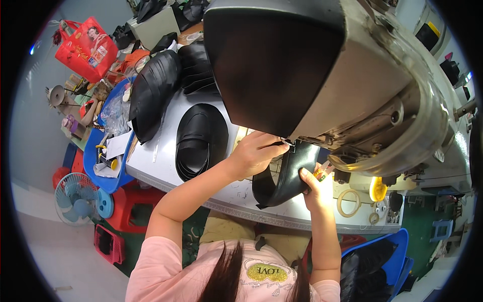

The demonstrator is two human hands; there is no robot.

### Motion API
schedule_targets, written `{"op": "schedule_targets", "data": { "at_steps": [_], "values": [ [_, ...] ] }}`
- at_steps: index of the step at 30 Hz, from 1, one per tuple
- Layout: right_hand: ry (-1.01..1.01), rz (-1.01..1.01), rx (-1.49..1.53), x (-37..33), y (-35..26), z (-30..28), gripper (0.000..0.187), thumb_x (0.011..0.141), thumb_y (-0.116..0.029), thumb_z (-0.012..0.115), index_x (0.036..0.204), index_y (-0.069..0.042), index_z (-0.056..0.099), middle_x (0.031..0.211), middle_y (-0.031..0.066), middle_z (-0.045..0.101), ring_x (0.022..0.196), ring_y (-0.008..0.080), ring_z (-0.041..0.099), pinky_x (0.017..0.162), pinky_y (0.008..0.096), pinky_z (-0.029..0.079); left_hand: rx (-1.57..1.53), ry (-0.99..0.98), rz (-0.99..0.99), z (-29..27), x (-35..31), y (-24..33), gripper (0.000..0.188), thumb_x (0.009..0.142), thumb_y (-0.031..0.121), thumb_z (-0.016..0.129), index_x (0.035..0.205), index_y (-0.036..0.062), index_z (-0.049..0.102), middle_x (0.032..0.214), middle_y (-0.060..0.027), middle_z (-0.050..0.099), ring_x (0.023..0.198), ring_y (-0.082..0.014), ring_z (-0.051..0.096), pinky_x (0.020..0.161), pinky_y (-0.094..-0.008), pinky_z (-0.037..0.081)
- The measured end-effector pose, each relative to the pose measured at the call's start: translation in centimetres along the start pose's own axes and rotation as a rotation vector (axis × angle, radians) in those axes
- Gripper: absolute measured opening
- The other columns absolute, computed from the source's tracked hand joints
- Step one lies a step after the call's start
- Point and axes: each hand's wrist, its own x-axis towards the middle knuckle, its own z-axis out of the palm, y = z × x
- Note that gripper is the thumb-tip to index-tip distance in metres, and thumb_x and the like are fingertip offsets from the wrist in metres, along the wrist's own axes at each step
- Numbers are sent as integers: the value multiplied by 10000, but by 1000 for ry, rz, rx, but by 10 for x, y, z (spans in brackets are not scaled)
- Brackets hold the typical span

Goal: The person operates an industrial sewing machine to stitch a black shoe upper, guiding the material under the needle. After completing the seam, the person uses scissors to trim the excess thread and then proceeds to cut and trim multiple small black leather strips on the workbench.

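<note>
A curved black leather piece (294,168) hangs in a loop over the table edge, its upper end under the sewing machine's (322,85) head. My left hand (254,153) is beside the needle area, thumb and fingertips pinched together at the leather's top edge; what lies between them is too small to make out. On the other side, my right hand (316,186) grips the leather's right edge, with the thumb on its outer face. Small thread snips (323,171) with coloured handles show at the right fingers; part of them is hidden.
Left of my forearm lies a stack of black leather pieces (201,123), with more stacks (156,90) behind it. Blue bins (95,173) with odds and ends stand left. A tape roll (348,203) lies right; below it, a blue crate (397,256) holds black pieces.
</note>
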Motion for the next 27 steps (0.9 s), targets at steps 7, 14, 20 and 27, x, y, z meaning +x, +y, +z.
{"op": "schedule_targets", "data": {
  "at_steps": [7, 14, 20, 27],
  "values": [
    [-22, 126, 100, -7, -24, 15, 284, 758, -102, 711, 988, -22, 564, 817, 12, 586, 683, 86, 531, 520, 186, 380, -48, 49, -19, 1, 1, 1, 191, 685, -59, 659, 851, 35, 641, 888, -93, 621, 831, -279, 601, 692, -342, 493],
    [125, -250, -412, -16, -32, 13, 164, 795, -80, 670, 933, -13, 612, 764, -4, 570, 597, 70, 435, 547, 215, 372, -138, 133, -147, 15, 5, -7, 176, 680, -135, 592, 779, 4, 635, 808, -116, 637, 754, -278, 611, 658, -319, 481],
    [595, -878, -1101, -61, -88, -91, 158, 852, -97, 573, 889, 43, 637, 832, 113, 665, 710, 176, 627, 714, 309, 494, -104, 197, -181, 18, 1, -9, 149, 681, -125, 595, 764, -4, 626, 779, -116, 631, 721, -278, 607, 634, -332, 470],
    [1223, -1009, -1283, -75, -317, -289, 268, 946, -154, 488, 1114, 1, 627, 1098, 98, 645, 956, 142, 616, 809, 255, 469, -80, 195, -165, 20, 4, -9, 144, 674, -124, 592, 744, -1, 620, 768, -110, 624, 717, -283, 601, 627, -341, 466]
  ]
}}
